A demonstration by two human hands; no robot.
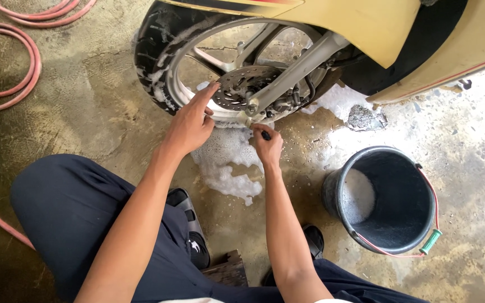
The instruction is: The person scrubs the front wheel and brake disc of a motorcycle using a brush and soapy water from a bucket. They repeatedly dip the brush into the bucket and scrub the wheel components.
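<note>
Soapy white foam (pixel 225 163) pooled on the wet concrete floor (pixel 85 112) beneath a motorcycle front wheel (pixel 231 67), black tyre streaked with suds, silver spokes and a drilled brake disc (pixel 239 87) at the hub; left hand (pixel 189 126) raised against the rim, fingers extended and resting on the disc's edge, grip released, nothing clasped; right hand (pixel 266 146) low at the bottom of the wheel, just beside the fork leg (pixel 293 70), grip clenched on a small dark object (pixel 265 135), too little of it showing to tell its kind; yellow bodywork (pixel 366 28) overhanging the wheel; dark bucket (pixel 388 199) with a red wire handle and green grip standing to the right, well apart from both hands, suds inside; pink hose (pixel 23 62) coiled at upper left; dark trousers and black sandals squatting below.
</note>
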